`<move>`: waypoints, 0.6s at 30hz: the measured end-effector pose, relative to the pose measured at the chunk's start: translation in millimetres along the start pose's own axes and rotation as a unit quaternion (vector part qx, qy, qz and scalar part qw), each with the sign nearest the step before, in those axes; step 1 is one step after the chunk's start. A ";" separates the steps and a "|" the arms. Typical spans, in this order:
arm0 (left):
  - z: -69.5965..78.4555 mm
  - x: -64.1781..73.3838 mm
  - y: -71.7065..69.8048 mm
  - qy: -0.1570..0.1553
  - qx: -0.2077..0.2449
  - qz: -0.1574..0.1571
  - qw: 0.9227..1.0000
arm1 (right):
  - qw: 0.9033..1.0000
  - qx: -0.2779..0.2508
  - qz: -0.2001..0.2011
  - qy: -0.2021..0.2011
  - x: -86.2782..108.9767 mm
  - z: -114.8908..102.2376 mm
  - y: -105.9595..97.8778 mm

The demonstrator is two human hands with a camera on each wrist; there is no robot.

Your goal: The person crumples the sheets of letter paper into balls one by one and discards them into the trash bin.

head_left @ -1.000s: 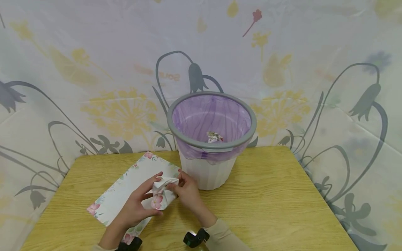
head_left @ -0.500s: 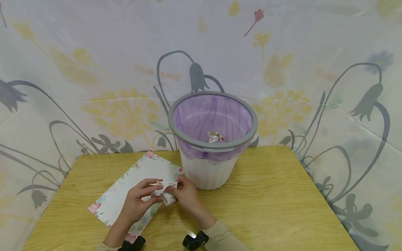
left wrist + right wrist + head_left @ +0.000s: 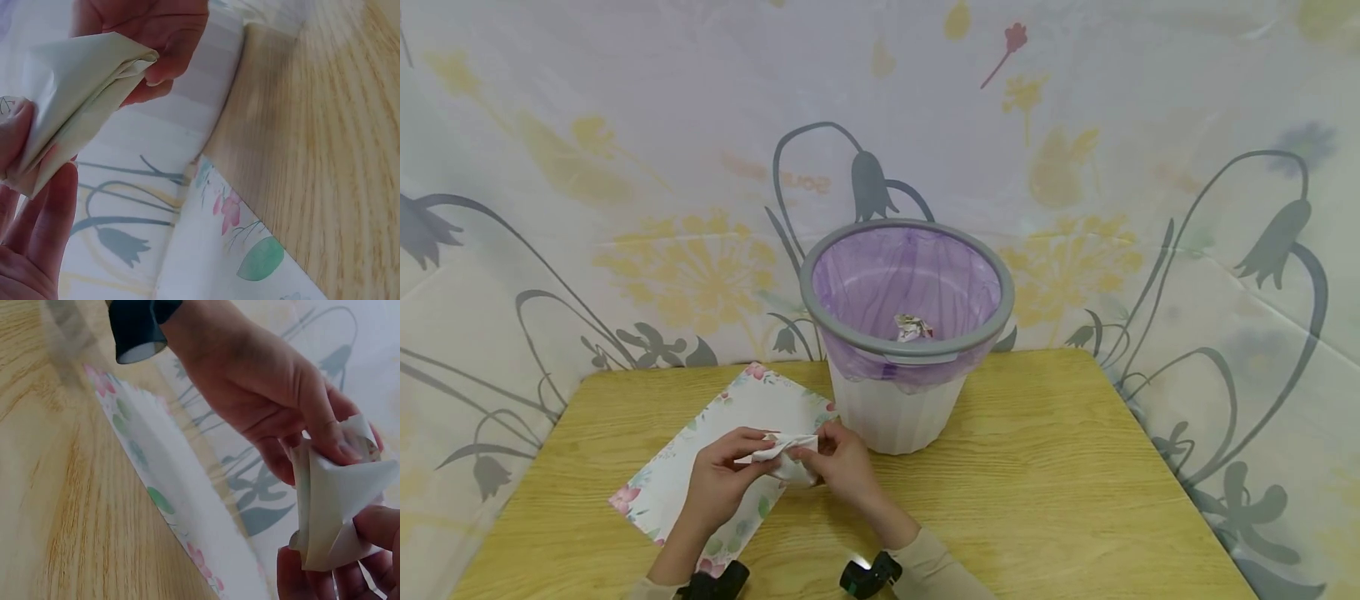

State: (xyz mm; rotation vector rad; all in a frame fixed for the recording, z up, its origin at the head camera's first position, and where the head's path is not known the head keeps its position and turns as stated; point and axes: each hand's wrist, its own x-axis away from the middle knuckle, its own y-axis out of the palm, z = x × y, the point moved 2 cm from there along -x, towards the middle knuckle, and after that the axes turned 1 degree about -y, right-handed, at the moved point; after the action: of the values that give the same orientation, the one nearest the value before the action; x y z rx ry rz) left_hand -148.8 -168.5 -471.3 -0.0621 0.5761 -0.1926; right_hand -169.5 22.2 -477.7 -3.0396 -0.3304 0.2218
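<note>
Between the two hands is a sheet of white paper (image 3: 792, 463), folded and crumpled into a small bundle. My left hand (image 3: 721, 477) pinches its left side between thumb and fingers, and my right hand (image 3: 844, 467) grips the right side with the thumb on top. The left wrist view shows layered folds along the edge of the folded paper (image 3: 81, 94). In the right wrist view, a pointed flap stands out from the folded paper (image 3: 337, 506). Under the left hand, a flat white sheet with a floral border (image 3: 760, 417) lies on the table.
Just beyond the right hand stands a white bin (image 3: 891, 412) with a grey rim and a purple liner (image 3: 865, 283). A crumpled piece of paper (image 3: 913, 327) lies inside it. The wooden table (image 3: 1037, 483) backs onto a flower-printed cloth (image 3: 700, 167).
The paper bundle has been folded over, so its pink flower print no longer faces the head camera. Both hands have shifted slightly left, with the left fingers drawn closer round the paper.
</note>
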 end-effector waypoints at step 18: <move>-0.9 -0.3 -14.4 -0.208 0.116 0.103 0.966 | 0.972 -0.107 -0.190 -0.088 4.3 -11.6 -6.6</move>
State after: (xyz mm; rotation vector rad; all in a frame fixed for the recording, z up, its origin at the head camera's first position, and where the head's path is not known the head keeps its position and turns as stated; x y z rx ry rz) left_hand -151.9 -182.6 -470.3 0.1813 0.1347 -0.0403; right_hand -164.9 28.9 -466.2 -3.0827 -0.9963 0.4551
